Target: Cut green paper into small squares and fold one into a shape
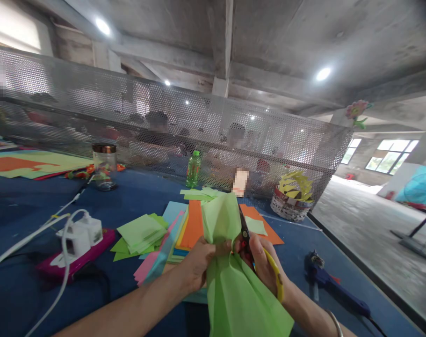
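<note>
My left hand [199,264] grips a large light green sheet of paper [230,295], gathered and creased at its middle. The sheet's upper part stands up above my fingers and its lower part spreads down toward me. In my right hand [267,262] is a pair of scissors [246,231] with dark blades and a yellow handle, the blades pointing up along the paper's right edge. Whether they cut into it I cannot tell. Beneath my hands lie stacked coloured papers [191,224] in orange, blue, pink and yellow.
Light green paper pieces [142,234] lie left of the stack. A magenta power strip [75,255] with white plugs is at left. Behind stand a glass jar [105,168], a green bottle [193,171] and a basket [292,206]. A glue gun [335,285] lies at right. A perforated metal screen [184,126] borders the table.
</note>
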Available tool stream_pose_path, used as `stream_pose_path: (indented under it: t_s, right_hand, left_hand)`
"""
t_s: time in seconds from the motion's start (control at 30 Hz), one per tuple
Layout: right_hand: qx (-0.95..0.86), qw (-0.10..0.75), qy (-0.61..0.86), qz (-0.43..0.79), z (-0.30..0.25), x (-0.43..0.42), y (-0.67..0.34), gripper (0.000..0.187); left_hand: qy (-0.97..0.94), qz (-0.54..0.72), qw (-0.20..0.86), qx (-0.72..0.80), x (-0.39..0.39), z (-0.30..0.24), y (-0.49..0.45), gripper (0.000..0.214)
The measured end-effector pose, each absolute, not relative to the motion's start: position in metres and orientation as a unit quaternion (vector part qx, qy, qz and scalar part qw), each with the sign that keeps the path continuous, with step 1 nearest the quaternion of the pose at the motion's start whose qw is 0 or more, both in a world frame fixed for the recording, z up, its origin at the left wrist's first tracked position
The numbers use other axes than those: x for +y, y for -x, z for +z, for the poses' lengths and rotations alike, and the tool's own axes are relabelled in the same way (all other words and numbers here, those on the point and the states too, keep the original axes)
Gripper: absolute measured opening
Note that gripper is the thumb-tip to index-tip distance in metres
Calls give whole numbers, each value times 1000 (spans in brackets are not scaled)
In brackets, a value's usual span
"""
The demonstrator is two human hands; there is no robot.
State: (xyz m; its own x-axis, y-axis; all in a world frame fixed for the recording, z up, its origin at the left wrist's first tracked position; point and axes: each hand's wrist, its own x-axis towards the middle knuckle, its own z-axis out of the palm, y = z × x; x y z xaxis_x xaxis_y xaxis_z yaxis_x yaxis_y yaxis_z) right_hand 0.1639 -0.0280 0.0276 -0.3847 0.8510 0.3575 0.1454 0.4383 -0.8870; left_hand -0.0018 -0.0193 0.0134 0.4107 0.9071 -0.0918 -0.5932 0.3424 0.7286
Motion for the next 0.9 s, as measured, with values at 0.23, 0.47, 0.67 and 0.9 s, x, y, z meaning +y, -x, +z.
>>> stream_pose_path:
  t_s: [0.23, 0.47, 0.67, 0.9]
  right_hand:
    - [-722, 443, 339, 409, 29, -25, -164, 55]
    - [-706, 445, 331, 440, 30, -27, -164, 49]
    - [-704, 445, 352, 426, 34, -28, -164, 52]
    - [-699, 446, 363, 425, 38, -28, -163, 53]
  left_hand:
    - [-304, 485, 773, 275, -22, 14, 0, 44]
    - [-303, 486, 773, 272, -25, 15, -1, 33]
    - [-296, 493, 765, 290, -26, 16, -1, 34]
    - [-285, 489, 773, 287, -24, 12, -3, 39]
